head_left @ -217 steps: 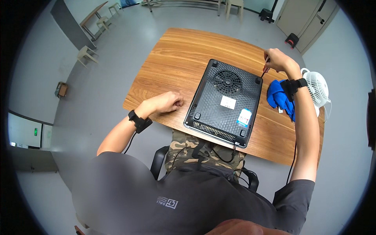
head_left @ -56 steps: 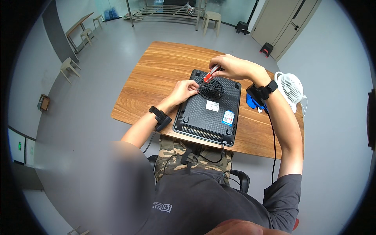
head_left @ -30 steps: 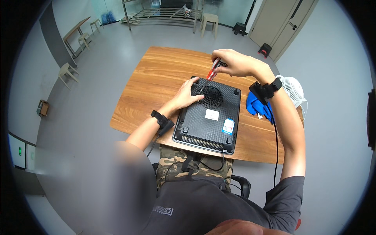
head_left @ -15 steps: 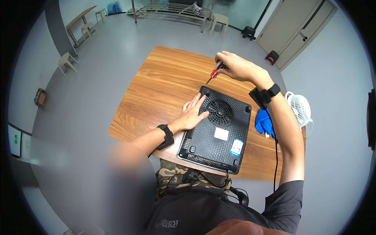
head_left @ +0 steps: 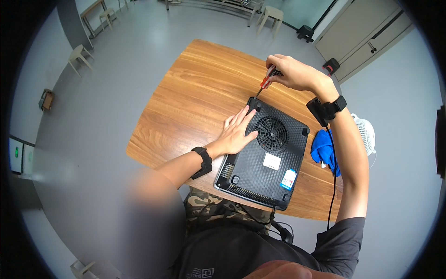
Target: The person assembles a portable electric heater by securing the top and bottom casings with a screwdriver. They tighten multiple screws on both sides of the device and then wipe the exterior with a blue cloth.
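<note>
A black induction cooker [head_left: 255,169] lies bottom up on the wooden table, its round fan grille [head_left: 272,134] and corner feet facing me. My left hand [head_left: 236,136] rests with spread fingers across its left edge, fingertips near the far left corner. My right hand [head_left: 297,74] is closed round the handle of a red and black screwdriver [head_left: 265,85]. The screwdriver slants down to that far left corner, its tip at the corner; whether it sits in a screw cannot be made out.
The wooden table [head_left: 176,107] carries a blue cloth [head_left: 322,148] to the cooker's right. Beyond it is a white fan [head_left: 366,135]. A black cable [head_left: 334,186] hangs from my right wrist device. Stools [head_left: 80,58] stand about the room.
The view has shifted, so table and cooker appear farther right. The screwdriver tip appears closer against the cooker's far left corner. My left hand keeps its place on the cooker.
</note>
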The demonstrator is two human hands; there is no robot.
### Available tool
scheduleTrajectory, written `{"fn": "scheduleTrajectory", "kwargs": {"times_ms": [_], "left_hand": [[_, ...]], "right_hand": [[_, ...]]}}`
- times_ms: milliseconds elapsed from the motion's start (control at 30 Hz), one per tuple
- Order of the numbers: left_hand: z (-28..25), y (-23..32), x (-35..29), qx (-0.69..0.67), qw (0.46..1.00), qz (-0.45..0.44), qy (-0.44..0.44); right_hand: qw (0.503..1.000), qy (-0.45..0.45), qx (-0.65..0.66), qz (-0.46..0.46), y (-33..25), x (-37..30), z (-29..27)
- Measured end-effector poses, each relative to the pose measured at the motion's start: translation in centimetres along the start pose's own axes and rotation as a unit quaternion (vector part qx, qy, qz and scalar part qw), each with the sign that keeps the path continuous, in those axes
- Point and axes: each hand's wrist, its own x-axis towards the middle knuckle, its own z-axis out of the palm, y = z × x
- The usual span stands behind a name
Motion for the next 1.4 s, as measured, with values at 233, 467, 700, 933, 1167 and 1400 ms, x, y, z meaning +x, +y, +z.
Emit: {"fn": "scheduleTrajectory", "kwargs": {"times_ms": [233,467,700,933,1167,1400], "left_hand": [[0.1,0.2,-0.1,0.005,1.0,-0.001,0.003],[0.2,0.0,-0.2,0.008,1.0,-0.004,0.005],[-0.1,0.2,-0.1,0.009,1.0,-0.008,-0.003],[0.1,0.0,-0.1,0.012,1.0,-0.008,0.002],[0.1,0.0,-0.1,0.014,1.0,-0.014,0.001],[0.0,0.0,-0.1,0.017,1.0,-0.017,-0.003]], "right_hand": [[1.0,-0.02,-0.014,0.017,-0.5,0.9,0.1],[0.999,-0.034,-0.023,0.012,-0.6,1.5,0.1],[0.999,-0.032,-0.025,0.022,-0.7,1.2,0.1],[0.998,-0.041,-0.03,0.038,-0.8,1.5,0.5],[0.998,-0.029,-0.049,0.042,-1.3,1.9,0.9],[0.98,-0.01,-0.148,0.129,-1.7,1.5,1.3]]}}
